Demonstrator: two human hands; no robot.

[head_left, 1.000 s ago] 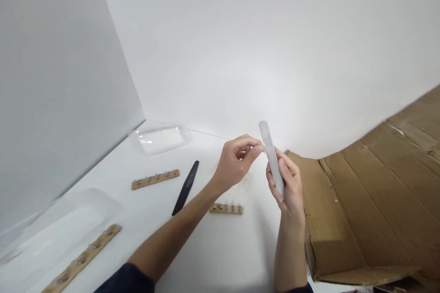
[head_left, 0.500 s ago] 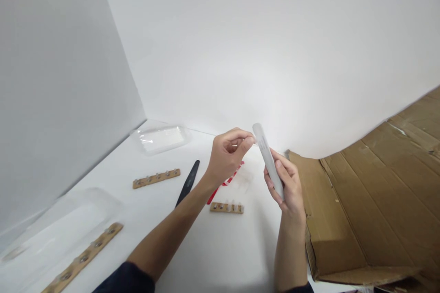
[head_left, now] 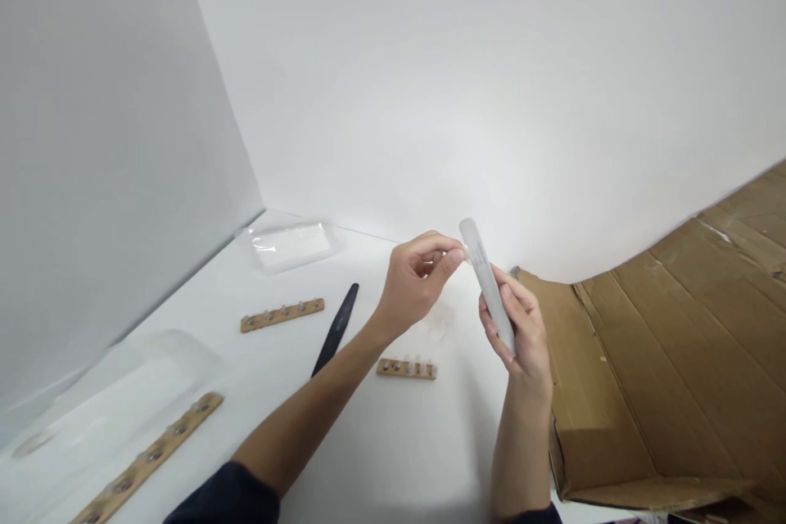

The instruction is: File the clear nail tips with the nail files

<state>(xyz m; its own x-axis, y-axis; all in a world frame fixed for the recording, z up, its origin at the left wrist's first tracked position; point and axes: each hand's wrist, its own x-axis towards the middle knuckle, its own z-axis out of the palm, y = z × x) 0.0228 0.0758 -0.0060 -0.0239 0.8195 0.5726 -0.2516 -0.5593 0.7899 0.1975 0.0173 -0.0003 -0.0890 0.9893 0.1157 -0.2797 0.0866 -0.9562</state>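
My right hand (head_left: pixel 519 327) is wrapped round the lower half of a long, flat white stick (head_left: pixel 488 282) with a rounded top and small grey print. The stick leans with its top to the left, above the table. My left hand (head_left: pixel 423 274) meets its upper left edge. Thumb and forefinger there are pinched together, and a tiny pale, see-through bit shows at their tips, too small to name. Below the hands lies a short wooden strip (head_left: pixel 407 369) with a row of small knobs and clear pieces. A black nail file (head_left: pixel 336 332) is partly covered by my left forearm.
Another knobbed wooden strip (head_left: pixel 282 315) lies left of the file, and a longer strip (head_left: pixel 153 454) is at the lower left. Clear plastic trays (head_left: pixel 291 247) rest near the back corner and left edge. An opened cardboard box (head_left: pixel 614 393) stands at the right; white walls rise behind.
Both hands and the white stick have shifted slightly right in the picture. A red item seen on the table behind my left hand no longer shows.
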